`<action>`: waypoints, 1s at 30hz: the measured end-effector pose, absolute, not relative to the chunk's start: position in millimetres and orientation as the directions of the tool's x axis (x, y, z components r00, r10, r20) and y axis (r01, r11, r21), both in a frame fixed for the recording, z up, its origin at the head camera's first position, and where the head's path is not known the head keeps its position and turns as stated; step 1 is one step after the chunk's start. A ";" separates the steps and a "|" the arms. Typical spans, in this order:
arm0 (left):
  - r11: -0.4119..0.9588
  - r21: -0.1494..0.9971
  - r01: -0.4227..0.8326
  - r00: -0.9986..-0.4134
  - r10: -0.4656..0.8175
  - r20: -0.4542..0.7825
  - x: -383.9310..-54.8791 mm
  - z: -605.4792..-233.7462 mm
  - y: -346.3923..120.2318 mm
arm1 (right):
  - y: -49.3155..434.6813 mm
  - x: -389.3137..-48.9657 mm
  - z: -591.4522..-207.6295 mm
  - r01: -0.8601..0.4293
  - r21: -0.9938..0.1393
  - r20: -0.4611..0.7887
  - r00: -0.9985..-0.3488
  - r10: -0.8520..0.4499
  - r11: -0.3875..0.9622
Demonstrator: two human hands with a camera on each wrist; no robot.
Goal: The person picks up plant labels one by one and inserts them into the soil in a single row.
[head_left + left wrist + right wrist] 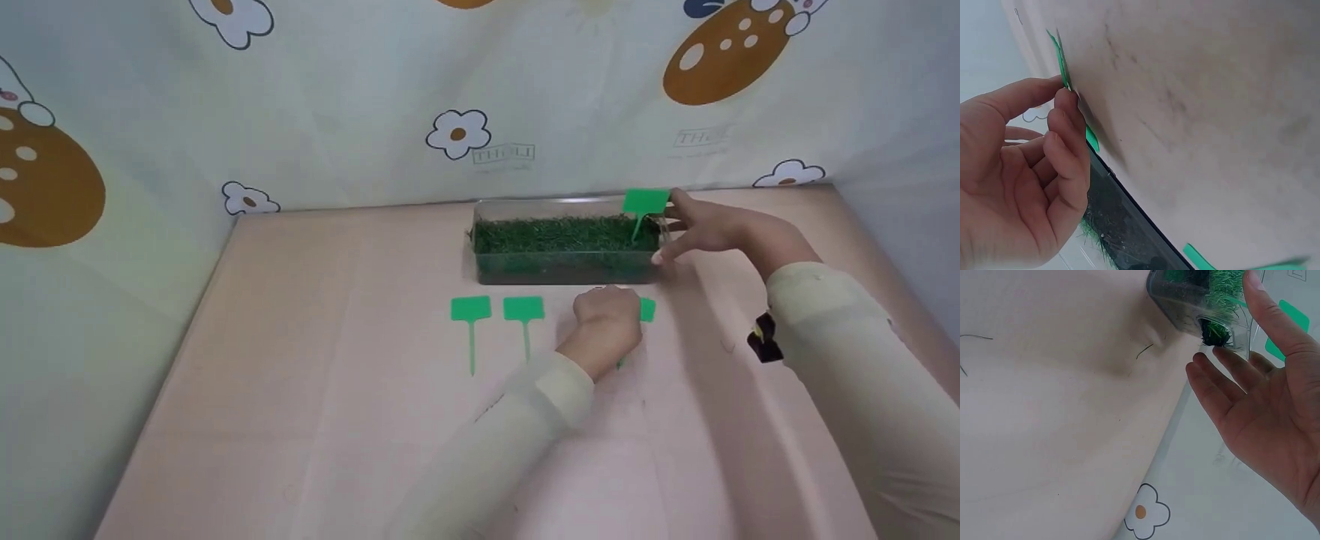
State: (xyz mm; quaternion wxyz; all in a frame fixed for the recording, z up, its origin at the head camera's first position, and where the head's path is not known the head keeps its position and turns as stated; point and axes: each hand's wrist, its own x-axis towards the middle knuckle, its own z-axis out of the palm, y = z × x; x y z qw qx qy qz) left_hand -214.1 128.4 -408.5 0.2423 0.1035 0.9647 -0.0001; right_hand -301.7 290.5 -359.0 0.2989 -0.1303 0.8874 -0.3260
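My left hand (609, 319) is close over the table in front of a clear box. Its thumb and index fingertip pinch a thin green plant label (1060, 61), seen nearly edge-on in the left wrist view. In the head view the hand hides much of that area, and a green plate (647, 310) shows at its right side. My right hand (712, 229) is at the right end of the clear box (562, 270), thumb by the front corner and the other fingers extended behind. Green turf (555, 234) fills the box, and one plant label (646, 201) stands upright in its right end.
Two more green plant labels, one (471, 309) left of the other (523, 309), lie in front of the box with stems toward me. A patterned cloth (360, 120) hangs behind the table (300, 360). Dark loose strands (1144, 351) lie near the box.
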 end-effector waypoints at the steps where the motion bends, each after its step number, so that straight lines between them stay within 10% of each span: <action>1: 0.979 0.058 0.194 -0.861 0.198 -0.468 -214.8 -407.9 127.1 | 290.2 -301.9 -358.0 -0.037 -0.659 -0.444 -0.787 -0.428 0.751; 19: 0.700 0.714 0.028 -0.817 0.427 -0.387 -222.6 -404.5 78.6 | 292.9 -300.9 -357.4 -0.019 -0.657 -0.460 -0.782 -0.420 0.753; 30: 0.452 0.882 -0.130 -0.853 0.403 -0.332 -228.4 -399.8 64.0 | 290.3 -302.7 -358.0 -0.049 -0.629 -0.451 -0.790 -0.416 0.776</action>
